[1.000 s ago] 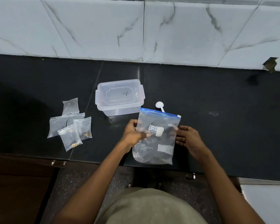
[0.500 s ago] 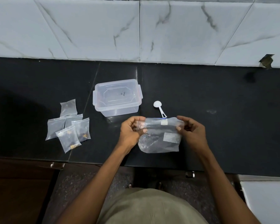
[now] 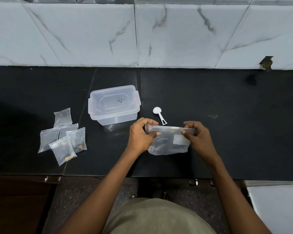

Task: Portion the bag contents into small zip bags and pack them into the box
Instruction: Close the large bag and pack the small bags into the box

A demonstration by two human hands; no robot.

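A large clear zip bag (image 3: 168, 144) with white print lies on the black counter, its top part folded over towards me. My left hand (image 3: 140, 135) pinches the folded top at its left end. My right hand (image 3: 197, 134) pinches the same fold at its right end. A clear plastic box (image 3: 113, 105) with its lid on stands just beyond my left hand. Several small zip bags (image 3: 64, 137) lie in a loose pile to the left, some holding small brown bits. A white plastic scoop (image 3: 159, 114) lies between the box and the large bag.
The black counter (image 3: 235, 124) ends at a marble-tiled wall (image 3: 142, 34) behind. Its front edge runs just below the large bag, with dark floor and a wooden cabinet (image 3: 15, 203) underneath. A white surface (image 3: 277, 208) sits at the lower right.
The large bag went from held upright and open-faced to laid down with its top folded over. Both hands shifted to the ends of the fold and pressed it flatter.
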